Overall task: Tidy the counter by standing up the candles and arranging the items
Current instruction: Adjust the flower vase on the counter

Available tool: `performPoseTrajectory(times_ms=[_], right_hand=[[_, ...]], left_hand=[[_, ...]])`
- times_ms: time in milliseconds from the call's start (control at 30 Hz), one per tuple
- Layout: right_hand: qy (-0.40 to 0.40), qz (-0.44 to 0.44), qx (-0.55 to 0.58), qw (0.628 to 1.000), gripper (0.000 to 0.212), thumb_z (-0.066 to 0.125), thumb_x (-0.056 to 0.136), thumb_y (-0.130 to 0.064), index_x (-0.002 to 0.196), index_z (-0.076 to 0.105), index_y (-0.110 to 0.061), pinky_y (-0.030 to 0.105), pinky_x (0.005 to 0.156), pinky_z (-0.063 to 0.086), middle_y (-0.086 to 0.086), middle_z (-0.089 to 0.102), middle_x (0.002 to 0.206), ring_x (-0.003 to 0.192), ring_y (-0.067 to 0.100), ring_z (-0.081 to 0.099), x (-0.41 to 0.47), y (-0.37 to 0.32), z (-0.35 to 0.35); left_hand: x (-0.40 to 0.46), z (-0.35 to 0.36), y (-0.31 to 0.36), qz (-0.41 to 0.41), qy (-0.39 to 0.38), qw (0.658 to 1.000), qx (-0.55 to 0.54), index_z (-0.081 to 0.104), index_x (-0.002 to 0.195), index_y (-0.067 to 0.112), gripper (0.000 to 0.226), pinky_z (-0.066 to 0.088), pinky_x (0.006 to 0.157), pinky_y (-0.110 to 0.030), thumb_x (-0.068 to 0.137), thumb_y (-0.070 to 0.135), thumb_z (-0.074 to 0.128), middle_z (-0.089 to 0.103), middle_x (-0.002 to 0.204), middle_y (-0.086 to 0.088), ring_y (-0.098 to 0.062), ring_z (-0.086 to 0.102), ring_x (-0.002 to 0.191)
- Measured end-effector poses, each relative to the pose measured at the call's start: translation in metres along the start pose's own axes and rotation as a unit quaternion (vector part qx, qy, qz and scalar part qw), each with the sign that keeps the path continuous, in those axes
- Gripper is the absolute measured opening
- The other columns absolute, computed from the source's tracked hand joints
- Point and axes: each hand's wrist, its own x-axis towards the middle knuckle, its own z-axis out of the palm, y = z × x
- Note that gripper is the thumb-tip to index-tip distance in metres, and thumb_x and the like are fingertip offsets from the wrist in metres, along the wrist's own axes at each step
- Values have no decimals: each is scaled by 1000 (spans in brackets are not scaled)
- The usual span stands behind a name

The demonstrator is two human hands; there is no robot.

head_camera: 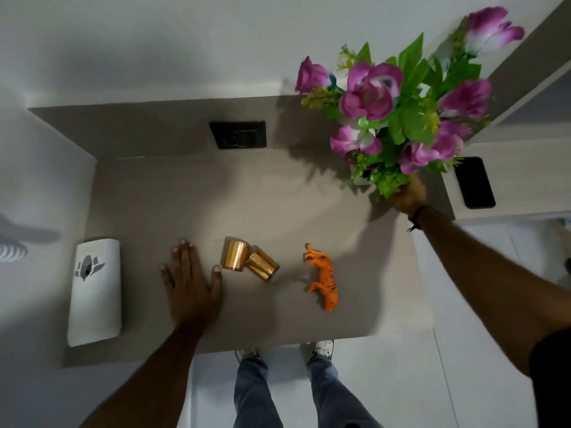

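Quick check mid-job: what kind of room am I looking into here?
Probably a home, at a built-in beige counter set in a white-walled nook. Clues: a black wall socket above it, decorative purple artificial flowers held by the right hand, and a black phone on the side ledge.

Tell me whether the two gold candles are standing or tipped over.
Both tipped over. The two gold candles lie on their sides on the counter, touching, just right of the flat left hand.
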Motion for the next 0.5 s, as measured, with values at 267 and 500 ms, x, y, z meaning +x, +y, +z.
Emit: performPoseTrajectory(times_ms=[267, 500], right_hand=[[80, -131, -19, 988, 26, 78, 77, -22, 99, 75, -8, 27, 81, 52, 11, 77, 95, 88, 29, 72, -128, -14, 51], [-125, -174, -141, 967, 51, 83, 73, -39, 115, 72, -13, 29, 92, 51, 4, 75, 113, 107, 24, 69, -205, -77, 127]], left_hand=[[0, -41, 16, -8, -31, 999, -21, 32, 162, 6, 72, 15, 133, -58, 105, 46, 47, 28, 174, -16, -37, 24, 163], [35, -78, 35, -3, -71, 956, -284, 76, 112, 3, 26, 50, 87, -32, 104, 24, 62, 75, 110, -13, -25, 67, 100]])
